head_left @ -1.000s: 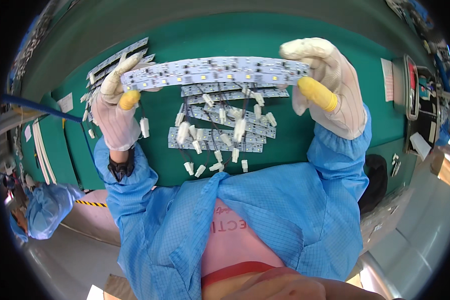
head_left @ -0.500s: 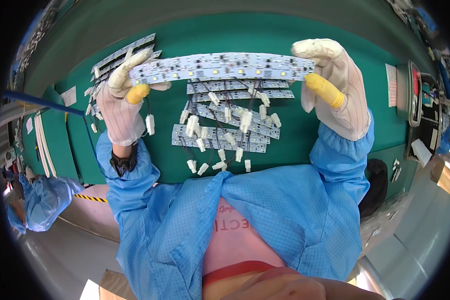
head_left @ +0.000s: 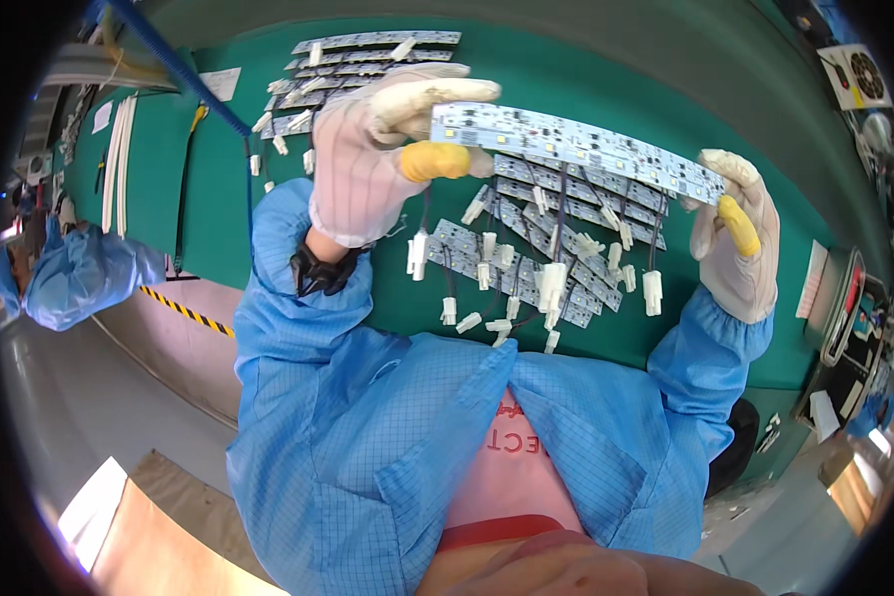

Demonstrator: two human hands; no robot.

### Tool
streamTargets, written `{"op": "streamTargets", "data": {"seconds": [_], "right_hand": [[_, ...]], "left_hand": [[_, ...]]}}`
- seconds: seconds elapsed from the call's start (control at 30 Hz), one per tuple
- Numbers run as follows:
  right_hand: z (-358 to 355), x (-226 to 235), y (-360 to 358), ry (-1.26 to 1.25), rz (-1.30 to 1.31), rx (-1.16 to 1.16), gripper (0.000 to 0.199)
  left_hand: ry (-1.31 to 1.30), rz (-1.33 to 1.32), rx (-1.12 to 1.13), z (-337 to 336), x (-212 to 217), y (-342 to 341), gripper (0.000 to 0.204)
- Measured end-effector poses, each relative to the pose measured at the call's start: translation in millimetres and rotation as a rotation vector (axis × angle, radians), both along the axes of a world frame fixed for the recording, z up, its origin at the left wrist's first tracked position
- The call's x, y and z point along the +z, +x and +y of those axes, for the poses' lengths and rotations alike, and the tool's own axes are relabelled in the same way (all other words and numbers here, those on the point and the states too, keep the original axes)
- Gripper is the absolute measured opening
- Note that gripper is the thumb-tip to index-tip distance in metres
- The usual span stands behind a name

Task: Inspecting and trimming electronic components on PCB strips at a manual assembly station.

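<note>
A long white LED circuit board (head_left: pixel 578 144) is stretched between my hands, raised above the table. My left hand (head_left: pixel 363 154), in a striped white glove with a yellow finger cot, pinches its left end. My similarly gloved right hand (head_left: pixel 745 243) grips the other end, which sits lower in the picture. Thin wires with white plug connectors (head_left: pixel 552 286) dangle from this board. Below it lies a loose pile of similar LED boards (head_left: pixel 457 248), partly hidden by the raised one, their connectors spread toward me.
Beyond my left hand, more LED boards (head_left: pixel 377 40) lie in rows on the green table mat (head_left: pixel 238 129). A blue coiled cord (head_left: pixel 184 70) crosses at the left, near white strips (head_left: pixel 119 164). A grey bin (head_left: pixel 842 308) stands at the right edge. Another person's blue sleeve (head_left: pixel 94 278) shows far left.
The view has turned, so the table and piles appear shifted and tilted. The held board has moved right in the picture, its right end now lower. Both hands keep their hold.
</note>
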State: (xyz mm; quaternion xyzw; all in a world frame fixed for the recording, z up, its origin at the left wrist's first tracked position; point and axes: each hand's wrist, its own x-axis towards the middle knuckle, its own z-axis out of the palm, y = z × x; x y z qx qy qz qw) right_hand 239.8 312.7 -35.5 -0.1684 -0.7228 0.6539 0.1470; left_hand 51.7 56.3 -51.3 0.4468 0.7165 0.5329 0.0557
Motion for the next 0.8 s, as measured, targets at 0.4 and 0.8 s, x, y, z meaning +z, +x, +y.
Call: {"op": "streamTargets", "data": {"seconds": [0.4, 0.8], "right_hand": [[-14.6, 14.5, 5.9, 0.152, 0.011, 0.069, 0.038], [-4.3, 4.6, 4.6, 0.067, 0.020, 0.010, 0.035]], "left_hand": [[0.091, -0.338, 0.069, 9.1, -9.2, -5.7, 0.040], [0.200, -0.280, -0.166, 1.2, -8.9, -2.9, 0.041]]}}
